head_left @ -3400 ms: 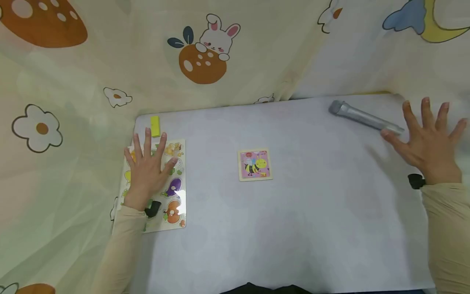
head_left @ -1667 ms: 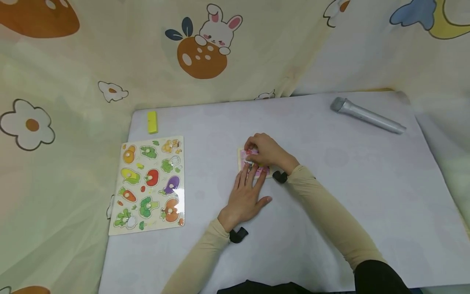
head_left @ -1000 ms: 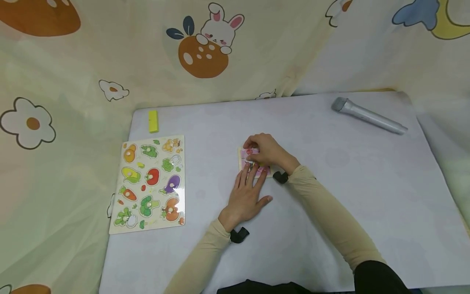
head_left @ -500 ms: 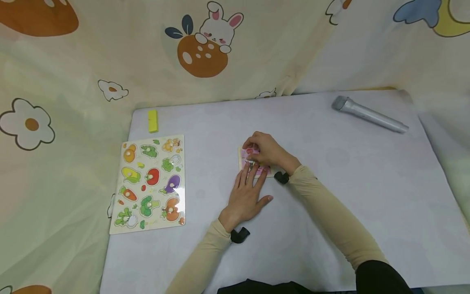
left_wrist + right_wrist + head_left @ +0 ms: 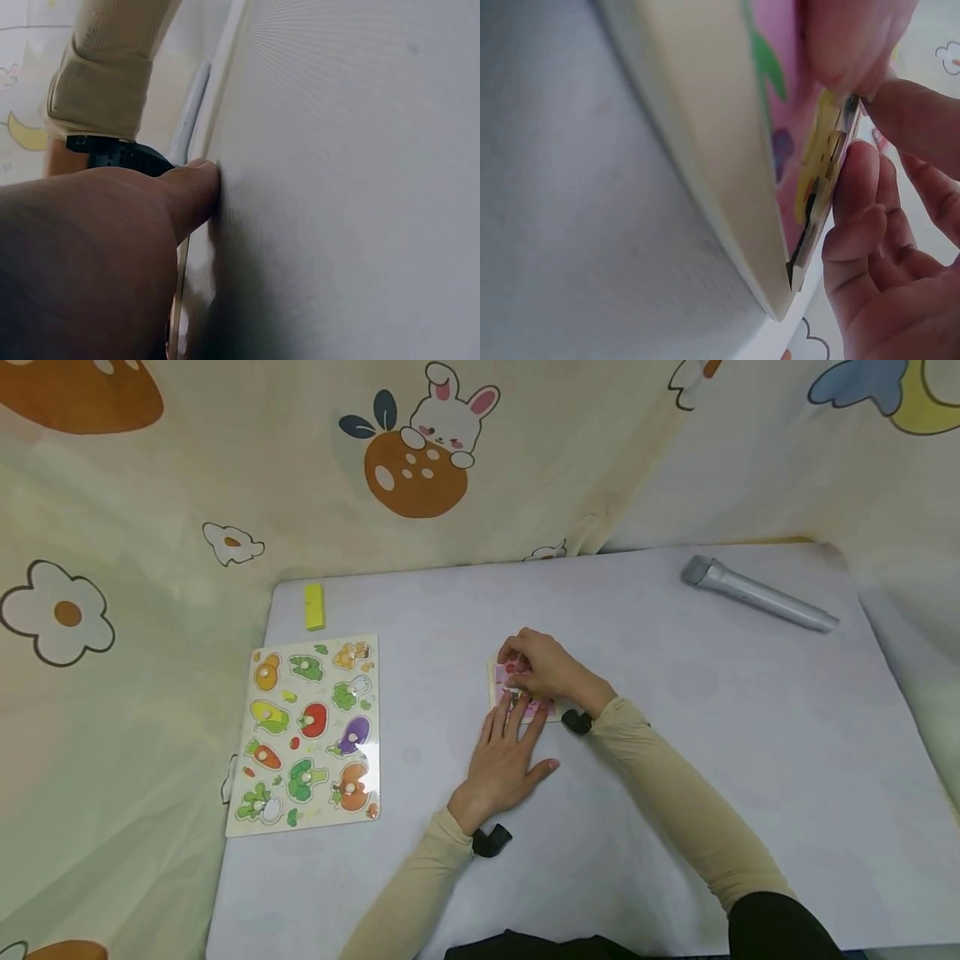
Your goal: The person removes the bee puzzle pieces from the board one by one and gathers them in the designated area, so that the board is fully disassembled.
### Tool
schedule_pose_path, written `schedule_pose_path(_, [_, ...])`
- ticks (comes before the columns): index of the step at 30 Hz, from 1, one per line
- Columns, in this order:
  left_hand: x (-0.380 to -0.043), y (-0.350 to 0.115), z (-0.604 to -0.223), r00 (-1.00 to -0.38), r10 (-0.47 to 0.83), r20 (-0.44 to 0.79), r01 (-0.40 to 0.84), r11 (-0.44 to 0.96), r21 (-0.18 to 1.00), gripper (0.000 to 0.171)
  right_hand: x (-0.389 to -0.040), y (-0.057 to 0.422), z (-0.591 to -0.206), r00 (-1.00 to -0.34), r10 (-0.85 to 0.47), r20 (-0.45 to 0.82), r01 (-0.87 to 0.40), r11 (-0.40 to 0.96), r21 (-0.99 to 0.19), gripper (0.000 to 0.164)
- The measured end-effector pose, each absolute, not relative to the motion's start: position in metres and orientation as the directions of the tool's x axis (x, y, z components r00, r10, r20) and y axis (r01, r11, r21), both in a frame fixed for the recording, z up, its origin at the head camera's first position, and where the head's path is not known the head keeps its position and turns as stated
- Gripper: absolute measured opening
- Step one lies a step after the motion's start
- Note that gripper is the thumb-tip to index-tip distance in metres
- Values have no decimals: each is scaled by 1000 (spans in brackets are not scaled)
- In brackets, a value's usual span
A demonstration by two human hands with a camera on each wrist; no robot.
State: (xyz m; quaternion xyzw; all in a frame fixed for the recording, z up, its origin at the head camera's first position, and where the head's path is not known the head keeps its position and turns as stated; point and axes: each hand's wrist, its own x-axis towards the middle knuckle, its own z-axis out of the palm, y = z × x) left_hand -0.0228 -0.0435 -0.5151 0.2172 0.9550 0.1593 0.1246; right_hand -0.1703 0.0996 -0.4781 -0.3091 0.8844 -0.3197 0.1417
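A small square bee jigsaw puzzle (image 5: 498,694) with a pale wooden frame (image 5: 705,127) lies mid-table, largely covered by both hands. My left hand (image 5: 501,768) lies with its fingers straight and spread, fingertips on the puzzle's near part and thumb out to the side. From the right, my right hand (image 5: 549,667) reaches over the puzzle with curled fingers. In the right wrist view its thumb and fingers pinch a puzzle piece (image 5: 826,176), whose edge stands raised and tilted above the frame.
A vegetable knob puzzle board (image 5: 287,755) lies on the left of the white table (image 5: 712,793). Behind it is a yellow block (image 5: 314,607). At the back right lies a silver microphone (image 5: 759,593). A patterned curtain (image 5: 262,460) hangs along the back and left edges.
Earlier the hands were spread apart, left over the vegetable board, right by the microphone. Both have come together on the bee puzzle and have hardly moved in the last second.
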Motion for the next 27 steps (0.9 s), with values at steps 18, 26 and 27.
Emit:
schedule_pose_path(18, [-22, -44, -523, -882, 457, -111, 391, 843, 370, 81, -168, 99, -482, -761, -648, -24, -442, 545, -712, 35])
schedule_pose_path(26, [-21, -43, -524, -885, 448, -125, 384, 856, 345, 82, -169, 108, -483, -806, -592, -10, -369, 515, -774, 36])
schedule_pose_path(27, [-21, -43, -523, -886, 445, -133, 379, 858, 348, 82, -169, 111, -483, -817, -577, -7, -353, 510, -785, 36])
